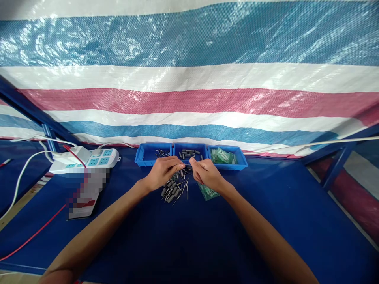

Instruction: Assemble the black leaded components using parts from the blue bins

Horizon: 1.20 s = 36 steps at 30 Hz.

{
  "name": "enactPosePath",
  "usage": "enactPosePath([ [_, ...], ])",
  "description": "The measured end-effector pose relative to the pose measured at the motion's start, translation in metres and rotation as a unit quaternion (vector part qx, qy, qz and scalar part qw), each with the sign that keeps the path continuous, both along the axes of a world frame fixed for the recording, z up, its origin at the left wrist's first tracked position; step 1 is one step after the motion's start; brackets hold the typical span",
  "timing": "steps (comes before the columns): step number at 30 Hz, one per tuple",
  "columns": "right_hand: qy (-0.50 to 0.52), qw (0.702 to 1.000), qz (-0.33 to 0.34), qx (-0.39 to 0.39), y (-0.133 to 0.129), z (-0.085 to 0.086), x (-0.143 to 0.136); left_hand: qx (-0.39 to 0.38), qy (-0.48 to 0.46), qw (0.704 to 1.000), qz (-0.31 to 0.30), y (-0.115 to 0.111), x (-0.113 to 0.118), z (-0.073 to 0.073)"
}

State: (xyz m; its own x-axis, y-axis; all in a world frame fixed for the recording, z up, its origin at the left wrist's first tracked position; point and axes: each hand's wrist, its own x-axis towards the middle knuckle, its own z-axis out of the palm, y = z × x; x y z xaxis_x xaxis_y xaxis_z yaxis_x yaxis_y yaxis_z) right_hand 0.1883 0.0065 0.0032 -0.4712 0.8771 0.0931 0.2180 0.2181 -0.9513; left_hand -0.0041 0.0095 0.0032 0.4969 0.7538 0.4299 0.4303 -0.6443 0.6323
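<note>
Above a pile of small grey cylinders and thin metal pins (171,191), my left hand (163,172) is closed in a pinch. My right hand (209,174) is closed opposite it, thumb raised. A small dark pin-like part (187,168) spans the narrow gap between their fingertips; its exact kind is too small to make out. Beneath my right hand lies a green clear-plastic packet (208,193), partly covered. Behind the hands stand three blue bins: the left bin (145,161) with several thin pins, the middle bin (204,146) with grey cylinders, the right bin (243,161) with green packets.
On the left of the dark blue table (266,197) sits a white power strip (111,158) with plugs and white cables. A phone-like flat object (81,213), partly blurred, lies before it, crossed by a red cable (44,227). A striped plastic sheet (189,100) hangs behind.
</note>
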Motion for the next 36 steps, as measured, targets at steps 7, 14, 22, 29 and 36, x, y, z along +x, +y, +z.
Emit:
enactPosePath([
  [7,-0.005,1.0,0.005,0.001,-0.0012,0.0024,-0.0004,-0.001,-0.007,1.0,-0.008,-0.0001,-0.0012,-0.0016],
  [14,0.001,1.0,0.008,-0.001,-0.0022,0.0023,-0.0013,0.002,-0.015,1.0,-0.012,-0.0007,-0.0012,-0.0009],
  [22,0.039,0.999,0.021,-0.029,-0.003,0.0008,-0.0031,0.006,-0.027,0.999,-0.016,0.0009,-0.0003,-0.0048],
  [29,0.045,0.998,0.03,-0.04,-0.0025,-0.0024,-0.0045,0.004,-0.031,0.999,-0.021,0.0002,0.0,-0.0045],
  [36,0.053,0.997,0.036,-0.044,-0.0045,-0.0024,-0.0054,0.005,-0.025,0.999,-0.021,-0.0012,-0.0001,-0.0028],
])
